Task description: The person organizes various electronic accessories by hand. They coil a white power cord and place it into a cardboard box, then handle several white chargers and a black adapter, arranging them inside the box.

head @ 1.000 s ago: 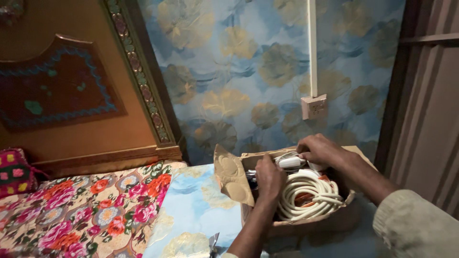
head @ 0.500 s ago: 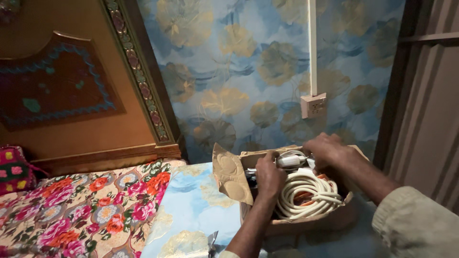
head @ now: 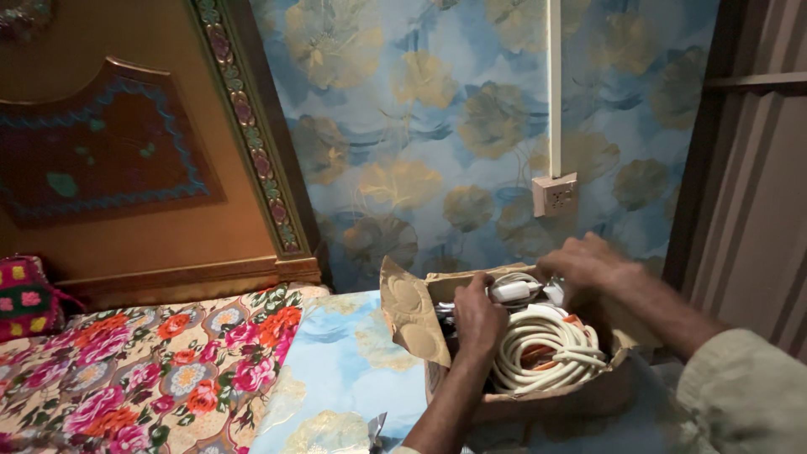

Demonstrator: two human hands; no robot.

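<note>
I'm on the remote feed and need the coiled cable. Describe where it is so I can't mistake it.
Start at the white wall socket on the blue flowered wallpaper; straight below it an open cardboard box stands on the blue patterned surface. Both hands are inside: left hand at the near-left, right hand at the back. The coiled cable fills the box's right half, thick, cream-white, in round loops, unlike the small white plug behind it.

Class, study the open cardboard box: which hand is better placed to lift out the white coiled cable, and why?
Probably the left hand: it rests inside the cardboard box, beside the white coiled cable. The right hand is at the back edge, over a small white plug.
</note>
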